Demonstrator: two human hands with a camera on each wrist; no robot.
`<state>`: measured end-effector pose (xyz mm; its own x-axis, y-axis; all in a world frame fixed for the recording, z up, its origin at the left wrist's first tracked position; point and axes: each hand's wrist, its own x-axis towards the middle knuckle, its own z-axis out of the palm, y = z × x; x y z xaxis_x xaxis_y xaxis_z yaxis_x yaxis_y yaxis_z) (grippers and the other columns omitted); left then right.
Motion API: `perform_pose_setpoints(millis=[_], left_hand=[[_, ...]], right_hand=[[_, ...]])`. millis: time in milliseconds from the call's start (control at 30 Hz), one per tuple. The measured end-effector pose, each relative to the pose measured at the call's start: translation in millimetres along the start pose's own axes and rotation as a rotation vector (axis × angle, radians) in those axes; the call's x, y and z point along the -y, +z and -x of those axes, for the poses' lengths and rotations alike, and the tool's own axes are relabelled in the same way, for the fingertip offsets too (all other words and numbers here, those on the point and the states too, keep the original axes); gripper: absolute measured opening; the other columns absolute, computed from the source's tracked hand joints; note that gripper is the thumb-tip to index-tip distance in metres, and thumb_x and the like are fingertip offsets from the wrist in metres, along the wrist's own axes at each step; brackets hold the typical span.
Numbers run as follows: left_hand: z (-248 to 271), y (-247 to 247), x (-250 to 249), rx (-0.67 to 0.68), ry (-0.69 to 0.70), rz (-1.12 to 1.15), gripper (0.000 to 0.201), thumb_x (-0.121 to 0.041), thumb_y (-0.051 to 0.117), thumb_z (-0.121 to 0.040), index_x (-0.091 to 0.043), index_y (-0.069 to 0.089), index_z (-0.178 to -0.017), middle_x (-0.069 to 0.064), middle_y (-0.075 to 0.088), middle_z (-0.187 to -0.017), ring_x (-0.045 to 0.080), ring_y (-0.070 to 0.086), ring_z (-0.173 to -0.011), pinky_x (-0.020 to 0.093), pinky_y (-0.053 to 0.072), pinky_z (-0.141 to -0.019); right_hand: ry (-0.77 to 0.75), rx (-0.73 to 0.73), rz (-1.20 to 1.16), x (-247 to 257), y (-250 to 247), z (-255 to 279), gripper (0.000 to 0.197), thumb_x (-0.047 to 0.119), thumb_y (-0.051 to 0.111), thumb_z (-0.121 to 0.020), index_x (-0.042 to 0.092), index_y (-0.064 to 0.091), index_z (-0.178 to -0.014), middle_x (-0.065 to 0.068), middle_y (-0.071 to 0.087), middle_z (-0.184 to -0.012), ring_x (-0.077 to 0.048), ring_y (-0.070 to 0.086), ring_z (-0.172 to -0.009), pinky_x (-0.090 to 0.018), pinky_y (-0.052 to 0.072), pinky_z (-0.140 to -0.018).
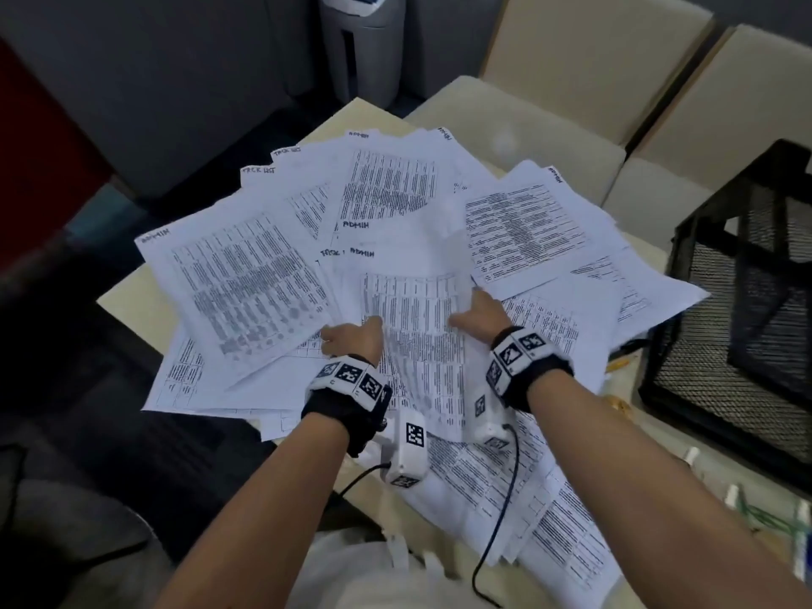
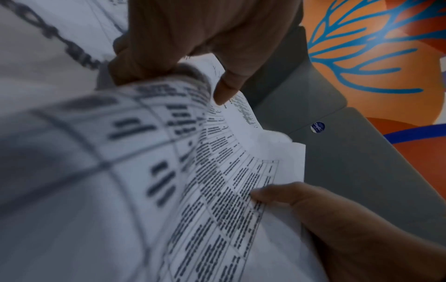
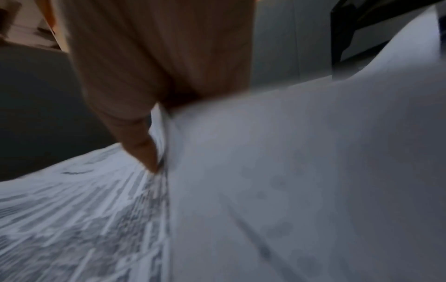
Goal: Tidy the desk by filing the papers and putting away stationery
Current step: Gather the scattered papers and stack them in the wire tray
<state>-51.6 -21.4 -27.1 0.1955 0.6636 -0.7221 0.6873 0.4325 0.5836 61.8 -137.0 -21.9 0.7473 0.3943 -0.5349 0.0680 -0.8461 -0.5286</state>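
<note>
Basically both hands, left hand [image 1: 351, 340] and right hand [image 1: 479, 316], gripped one printed sheet [image 1: 413, 327] mid-frame over the scattered papers [image 1: 246, 283]

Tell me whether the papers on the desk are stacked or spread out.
Spread out: the papers fan loosely overlapping across the desk, none squared into a pile.

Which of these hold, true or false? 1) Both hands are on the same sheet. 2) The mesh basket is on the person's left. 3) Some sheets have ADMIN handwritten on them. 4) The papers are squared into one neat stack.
1) True: the left hand and right hand both grip the printed sheet between them.
2) False: the black mesh basket stands on the person's right.
3) True: ADMIN is handwritten on several of the papers.
4) False: they lie fanned out and overlapping across the desk.
</note>
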Motion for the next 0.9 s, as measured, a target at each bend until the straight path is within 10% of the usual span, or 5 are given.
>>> perform_pose_setpoints(millis=[67,333,533,700,900], left_hand=[[-2.7,1.1,3.1,0.030,0.027,0.022,0.080,-0.021,0.057,-0.082,0.002,0.011,-0.143,0.019,0.027,-0.147,0.034,0.036,-0.131,0.040,0.035,-0.107],[18.3,-7.4,-2.1,0.286,0.302,-0.143,0.102,-0.073,0.058,-0.064,-0.003,0.040,-0.136,0.018,0.045,-0.140,0.033,0.047,-0.125,0.046,0.038,-0.107],[95.0,-17.9,-88.4,0.605,0.763,0.094,0.068,-0.044,0.060,-0.084,-0.007,0.039,-0.137,0.003,0.056,-0.125,0.016,0.056,-0.112,0.036,0.042,-0.101],[133.1,-38.1,-120.3,0.662,1.118,0.351,0.021,-0.008,0.068,-0.080,-0.005,0.062,-0.099,-0.003,0.070,-0.089,0.010,0.068,-0.085,0.024,0.055,-0.077],[118.0,-40.8,-103.3,0.698,1.162,0.284,0.027,-0.006,0.069,-0.078,-0.012,0.058,-0.103,-0.008,0.072,-0.089,0.003,0.068,-0.085,0.018,0.054,-0.076]], right_hand=[[-0.126,-0.075,0.083,1.9,4.2,11.3,0.011,0.003,0.048,-0.089,0.006,0.050,-0.079,0.000,0.048,-0.073,-0.013,0.048,-0.061,-0.018,0.041,-0.053],[-0.281,-0.657,-0.067,-19.0,-69.4,80.7,0.021,0.003,0.050,-0.078,0.016,0.043,-0.062,-0.007,0.043,-0.060,-0.022,0.040,-0.061,-0.027,0.027,-0.052],[-0.502,-0.735,-0.734,-1.2,-110.3,135.3,0.033,0.000,0.060,-0.086,0.027,0.052,-0.068,0.018,0.058,-0.071,0.013,0.055,-0.057,-0.008,0.047,-0.063],[-0.659,-0.840,-1.012,6.7,-122.9,166.7,0.025,-0.002,0.066,-0.080,0.019,0.054,-0.088,0.016,0.066,-0.079,0.003,0.063,-0.074,-0.016,0.050,-0.074],[-0.611,-0.832,-1.094,-6.2,-103.2,173.3,0.030,-0.007,0.069,-0.074,0.017,0.059,-0.089,0.017,0.073,-0.073,0.003,0.068,-0.076,-0.014,0.053,-0.072]])
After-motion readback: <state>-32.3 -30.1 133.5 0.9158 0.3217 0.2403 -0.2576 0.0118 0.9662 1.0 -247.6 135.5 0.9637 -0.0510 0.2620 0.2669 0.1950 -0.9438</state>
